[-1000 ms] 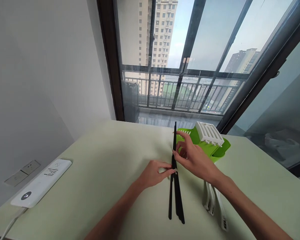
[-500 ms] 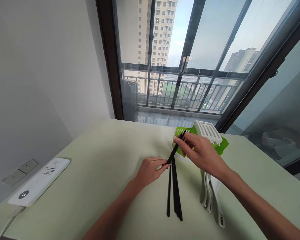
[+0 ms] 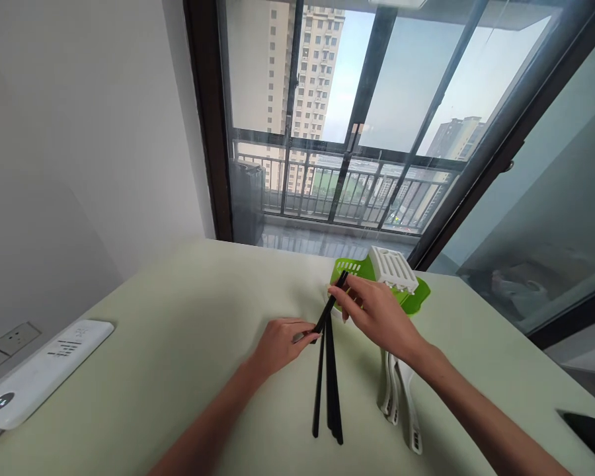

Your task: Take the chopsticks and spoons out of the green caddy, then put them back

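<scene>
Here your right hand (image 3: 377,314) pinches one black chopstick (image 3: 330,305), tilted above the table (image 3: 178,357) before the green holder (image 3: 416,297). Your left hand (image 3: 280,344), fingers curled, touches its lower end beside the chopsticks lying flat (image 3: 327,390).

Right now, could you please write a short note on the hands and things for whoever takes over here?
Left hand: pinching the near end of one black chopstick.
Right hand: holding that chopstick's far end, lifted and tilted toward the green holder.
Other chopsticks: flat on the table, below the hands.
White spoons: lying right of them, under the right forearm.
Done: none seen in the holder. Left: the chopsticks and spoons on the table.
</scene>
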`<action>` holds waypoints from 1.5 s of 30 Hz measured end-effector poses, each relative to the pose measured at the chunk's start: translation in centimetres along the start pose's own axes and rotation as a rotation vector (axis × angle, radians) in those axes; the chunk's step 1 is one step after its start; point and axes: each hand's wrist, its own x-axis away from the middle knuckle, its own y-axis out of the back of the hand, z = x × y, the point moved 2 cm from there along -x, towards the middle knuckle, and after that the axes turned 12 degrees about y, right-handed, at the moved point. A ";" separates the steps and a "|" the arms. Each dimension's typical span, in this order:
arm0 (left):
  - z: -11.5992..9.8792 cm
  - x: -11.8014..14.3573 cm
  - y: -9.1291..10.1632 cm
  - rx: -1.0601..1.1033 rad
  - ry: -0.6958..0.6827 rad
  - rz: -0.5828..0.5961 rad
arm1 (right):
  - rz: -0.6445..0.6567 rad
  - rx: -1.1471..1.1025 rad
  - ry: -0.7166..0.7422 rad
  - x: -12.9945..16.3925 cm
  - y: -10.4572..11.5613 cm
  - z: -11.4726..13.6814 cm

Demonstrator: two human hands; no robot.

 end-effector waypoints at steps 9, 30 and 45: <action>0.6 -0.3 0.6 0.052 -0.025 -0.201 | -0.228 0.033 0.039 -0.8 3.6 1.0; 0.4 -0.4 0.1 0.088 0.096 -0.173 | -0.081 0.431 -0.197 -7.4 6.6 -13.6; 0.1 -0.5 -0.4 -0.006 0.077 -0.106 | 0.020 0.255 -0.428 -5.7 5.1 -17.3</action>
